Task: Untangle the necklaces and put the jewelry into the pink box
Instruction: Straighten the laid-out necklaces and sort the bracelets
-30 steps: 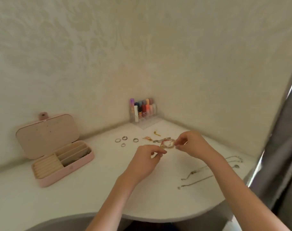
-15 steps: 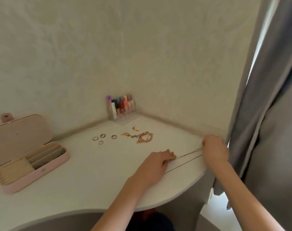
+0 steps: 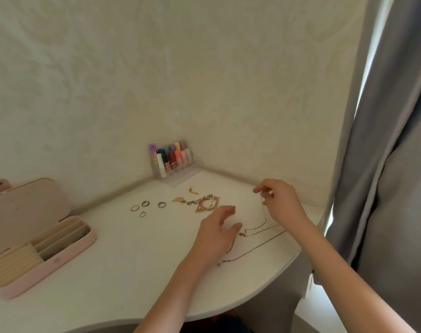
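Your right hand pinches one thin necklace and lifts its end above the table. Your left hand hovers loosely spread over the chains, gripping nothing. The pink box lies open, far left.

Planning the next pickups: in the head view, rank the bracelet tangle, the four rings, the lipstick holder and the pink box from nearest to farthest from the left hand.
From the left hand:
1. Bracelet tangle, just beyond the fingertips.
2. Four rings, farther back and to the left.
3. Lipstick holder, in the back corner by the wall.
4. Pink box, open at the table's far left.
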Tool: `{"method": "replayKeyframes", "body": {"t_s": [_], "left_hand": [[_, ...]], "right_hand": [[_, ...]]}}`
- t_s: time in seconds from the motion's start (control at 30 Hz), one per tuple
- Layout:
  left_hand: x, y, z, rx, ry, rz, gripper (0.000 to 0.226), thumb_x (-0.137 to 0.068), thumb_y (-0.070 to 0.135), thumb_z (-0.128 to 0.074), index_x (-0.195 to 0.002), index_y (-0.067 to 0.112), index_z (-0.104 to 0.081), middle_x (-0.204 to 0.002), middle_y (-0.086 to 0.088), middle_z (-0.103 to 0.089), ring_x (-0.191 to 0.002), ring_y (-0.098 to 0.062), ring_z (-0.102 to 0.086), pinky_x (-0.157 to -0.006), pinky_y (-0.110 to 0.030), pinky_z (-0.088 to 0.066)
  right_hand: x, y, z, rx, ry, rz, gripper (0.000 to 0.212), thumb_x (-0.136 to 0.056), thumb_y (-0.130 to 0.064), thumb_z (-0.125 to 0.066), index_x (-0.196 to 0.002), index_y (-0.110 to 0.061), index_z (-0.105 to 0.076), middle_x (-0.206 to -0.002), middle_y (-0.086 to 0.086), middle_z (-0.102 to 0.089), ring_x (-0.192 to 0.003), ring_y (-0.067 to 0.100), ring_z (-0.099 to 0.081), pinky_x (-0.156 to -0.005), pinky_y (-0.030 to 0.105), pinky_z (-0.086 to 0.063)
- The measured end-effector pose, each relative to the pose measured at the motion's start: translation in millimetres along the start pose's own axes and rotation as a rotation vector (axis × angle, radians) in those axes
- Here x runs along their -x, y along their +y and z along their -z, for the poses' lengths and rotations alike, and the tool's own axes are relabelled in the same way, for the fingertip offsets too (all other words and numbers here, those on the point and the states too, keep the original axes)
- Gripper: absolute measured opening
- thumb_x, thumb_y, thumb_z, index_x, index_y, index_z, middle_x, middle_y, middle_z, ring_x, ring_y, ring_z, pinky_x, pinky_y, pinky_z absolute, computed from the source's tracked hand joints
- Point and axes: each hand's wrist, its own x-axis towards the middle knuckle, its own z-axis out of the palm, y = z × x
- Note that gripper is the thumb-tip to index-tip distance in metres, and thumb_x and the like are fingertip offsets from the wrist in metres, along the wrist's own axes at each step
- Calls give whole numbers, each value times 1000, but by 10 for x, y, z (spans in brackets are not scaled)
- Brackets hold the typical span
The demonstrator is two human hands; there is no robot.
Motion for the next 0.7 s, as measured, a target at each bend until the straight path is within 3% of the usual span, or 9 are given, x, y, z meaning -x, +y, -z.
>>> {"method": "replayKeyframes", "body": {"t_s": [0.1, 0.2, 0.33, 0.4, 0.47, 0.6, 0.7], "left_hand": [[-120, 64, 56, 212, -43, 79, 49, -87, 24, -67, -131, 21, -47, -124, 9, -58, -117, -2, -53, -98, -17, -38], [-193, 128, 81, 339, -171, 106, 36, -91, 27, -61, -125, 18, -54, -113, 7, -68, -108, -3, -61, -98, -25, -45], [-250, 107, 219, 582, -141, 142, 24, -99, 20, -46, -108, 6, -64, -74, -1, -68, -70, -12, -66, -78, -24, -53], [-264, 64, 347, 579, -100, 162, 27, -100, 21, -44, -99, 6, -67, -60, 3, -55, -52, -8, -48, -62, -21, -49], [-268, 9, 487, 530, -66, 159, 31, -100, 24, -44, -88, 9, -68, -55, 7, -43, -49, -6, -35, -52, -19, -37], [-245, -71, 800, 437, 18, 129, 33, -100, 25, -43, -76, 15, -62, -53, 10, -38, -48, -4, -32, -51, -18, -30], [-206, -126, 1069, 309, 143, 105, 36, -101, 22, -41, -69, 19, -58, -55, 10, -39, -49, -4, -32, -52, -19, -29]], "right_hand": [[-28, -298, -8, -290, -160, 16, 23, -89, 4, -55, -85, -15, -69, -83, 1, -63, -66, 14, -61, -58, 20, -54], [-73, -515, -49, -401, -291, 75, 15, -85, 3, -63, -90, -9, -71, -76, -1, -66, -62, 8, -60, -59, 19, -53], [-154, -628, -148, -478, -335, 58, 14, -82, 6, -66, -94, -1, -69, -71, 8, -65, -55, 5, -59, -55, 16, -49], [-199, -657, -205, -519, -361, 40, 15, -81, 6, -67, -95, 1, -68, -73, 11, -66, -54, 7, -59, -56, 17, -50], [-230, -701, -302, -506, -389, 45, 15, -81, 2, -69, -95, -3, -70, -77, 10, -69, -63, 9, -63, -64, 19, -53], [-234, -835, -614, -590, -469, -13, 15, -85, -11, -69, -98, -6, -71, -82, 9, -72, -74, 15, -67, -75, 25, -57], [-221, -979, -834, -649, -642, -114, 28, -90, -27, -62, -99, -2, -72, -89, 9, -73, -75, 11, -66, -71, 21, -53]]}}
